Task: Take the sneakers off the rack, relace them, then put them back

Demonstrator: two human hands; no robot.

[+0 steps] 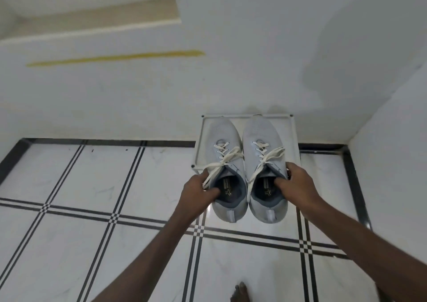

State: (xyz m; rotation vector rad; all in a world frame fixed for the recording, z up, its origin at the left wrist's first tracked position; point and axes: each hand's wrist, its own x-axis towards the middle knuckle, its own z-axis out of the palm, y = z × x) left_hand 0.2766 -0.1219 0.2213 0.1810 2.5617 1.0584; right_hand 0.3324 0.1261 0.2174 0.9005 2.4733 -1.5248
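Sneakers, a pale grey pair, sit side by side with toes toward the wall over the white rack (246, 116). The left hand (198, 189) clamps the collar of the left sneaker (225, 137), fingers inside; the right hand (298, 180) grips the right sneaker (260, 135) likewise, white laces (227, 157) loose

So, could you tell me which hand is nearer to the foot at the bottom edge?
Right. The right hand grips the right sneaker up and to the right of the foot; the left hand, on the left sneaker, is further off, up and left.
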